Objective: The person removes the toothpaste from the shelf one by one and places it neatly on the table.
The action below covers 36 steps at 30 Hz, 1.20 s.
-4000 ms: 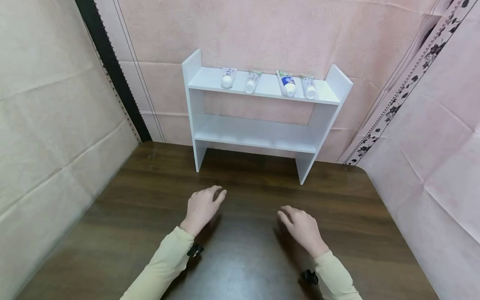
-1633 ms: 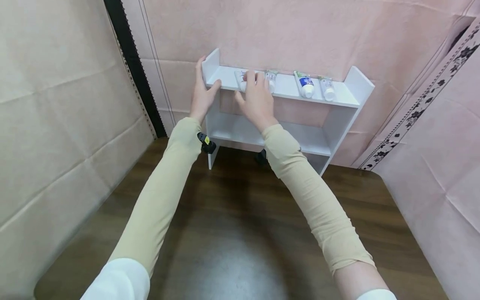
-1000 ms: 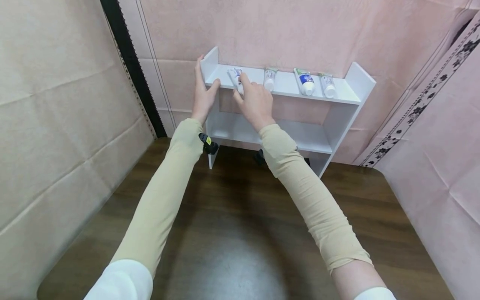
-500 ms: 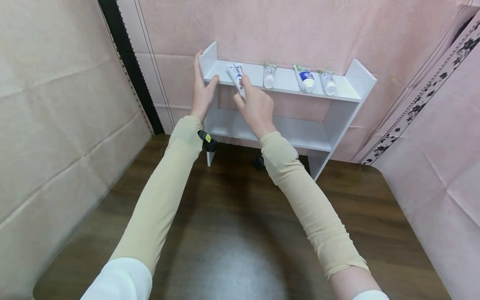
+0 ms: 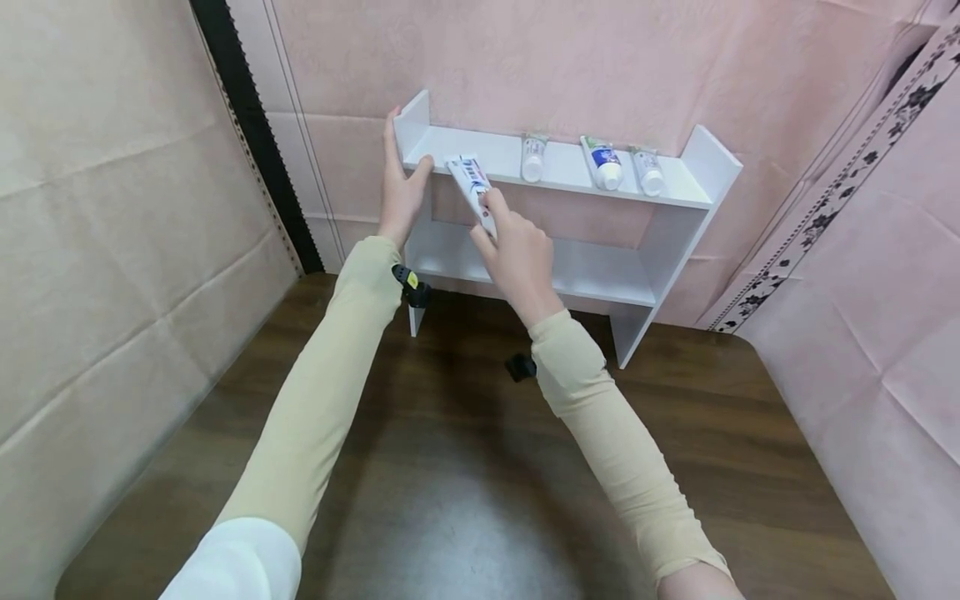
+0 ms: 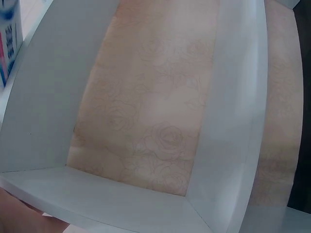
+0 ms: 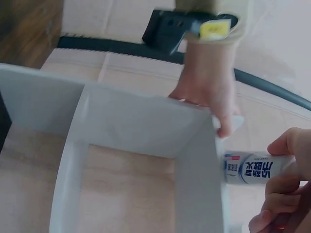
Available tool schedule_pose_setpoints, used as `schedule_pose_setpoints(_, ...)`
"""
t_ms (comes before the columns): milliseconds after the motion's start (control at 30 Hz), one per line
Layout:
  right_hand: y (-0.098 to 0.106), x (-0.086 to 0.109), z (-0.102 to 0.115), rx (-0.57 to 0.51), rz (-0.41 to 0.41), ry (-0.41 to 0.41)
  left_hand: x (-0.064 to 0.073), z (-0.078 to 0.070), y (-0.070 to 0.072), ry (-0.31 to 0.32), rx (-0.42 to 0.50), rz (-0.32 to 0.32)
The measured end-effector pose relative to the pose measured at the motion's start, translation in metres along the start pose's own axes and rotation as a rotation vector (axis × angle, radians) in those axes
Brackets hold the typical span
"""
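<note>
My right hand [image 5: 522, 258] pinches a white toothpaste tube [image 5: 468, 177] with dark blue lettering by its lower end, thumb on one side and fingers on the other. The tube slants up to the left, overlapping the front edge of a white two-tier shelf [image 5: 487, 148] in the head view. In the right wrist view the toothpaste tube [image 7: 250, 168] shows its lettering side just beyond the shelf's upper board. My left hand [image 5: 402, 198] grips the shelf's left side panel, thumb at the front and fingers along the outside. Its fingertips are partly hidden behind the panel.
On the top board lie several more tubes: a grey-white tube [image 5: 533, 158], a blue-and-white tube [image 5: 603, 165] and a pale tube [image 5: 647, 172]. The shelf stands at the back of a dark wooden table [image 5: 420, 467], before a pink cloth wall [image 5: 570, 67].
Both hands have risen from over the table to the shelf. The right hand took the leftmost toothpaste tube, tilted it and drew it forward off the top board. The left hand keeps gripping the side panel.
</note>
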State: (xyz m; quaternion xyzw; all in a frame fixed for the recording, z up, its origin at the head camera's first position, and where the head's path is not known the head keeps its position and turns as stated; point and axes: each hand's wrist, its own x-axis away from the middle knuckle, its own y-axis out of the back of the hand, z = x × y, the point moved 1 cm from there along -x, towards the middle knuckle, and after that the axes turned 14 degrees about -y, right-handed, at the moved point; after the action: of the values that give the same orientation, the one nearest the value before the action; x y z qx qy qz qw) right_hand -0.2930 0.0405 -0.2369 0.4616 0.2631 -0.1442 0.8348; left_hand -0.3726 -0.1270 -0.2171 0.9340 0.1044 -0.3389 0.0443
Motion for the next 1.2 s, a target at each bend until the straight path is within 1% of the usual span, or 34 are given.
schedule_pose_setpoints(233,0.012,0.037,-0.013,-0.145,-0.037,0.024,0.000,0.000,-0.001,-0.029,-0.002,-0.008)
schedule_pose_setpoints(333,0.014,0.054,-0.019,-0.169,-0.046,0.041,0.000,0.001,-0.001,-0.043,-0.001,-0.010)
schedule_pose_setpoints(433,0.012,0.069,-0.022,-0.159,-0.015,0.051,-0.001,0.001,0.000,-0.047,0.001,-0.011)
schedule_pose_setpoints(500,0.008,0.078,-0.023,-0.130,0.034,0.054,0.000,0.001,0.000,-0.042,-0.009,-0.009)
schedule_pose_setpoints(600,-0.003,0.088,-0.026,-0.066,0.146,0.042,0.000,0.000,0.000,-0.026,-0.027,-0.008)
schedule_pose_setpoints(733,-0.027,0.096,-0.039,0.026,0.306,0.017,-0.002,0.002,-0.001,-0.001,-0.053,-0.010)
schedule_pose_setpoints(800,-0.041,0.100,-0.048,0.066,0.360,0.013,-0.004,0.005,-0.001,0.013,-0.064,-0.009)
schedule_pose_setpoints(867,-0.054,0.103,-0.056,0.102,0.391,0.005,-0.005,0.007,-0.001,0.025,-0.076,-0.008)
schedule_pose_setpoints(933,-0.064,0.107,-0.062,0.131,0.407,-0.002,-0.007,0.014,0.000,0.032,-0.087,-0.008)
schedule_pose_setpoints(1000,-0.071,0.110,-0.065,0.163,0.426,-0.014,-0.010,0.021,0.000,0.022,-0.098,-0.013)
schedule_pose_setpoints(1100,-0.077,0.115,-0.066,0.209,0.460,-0.030,-0.014,0.031,0.000,0.014,-0.119,-0.025)
schedule_pose_setpoints(1200,-0.083,0.122,-0.062,0.267,0.484,-0.039,-0.017,0.034,-0.001,-0.001,-0.137,-0.036)
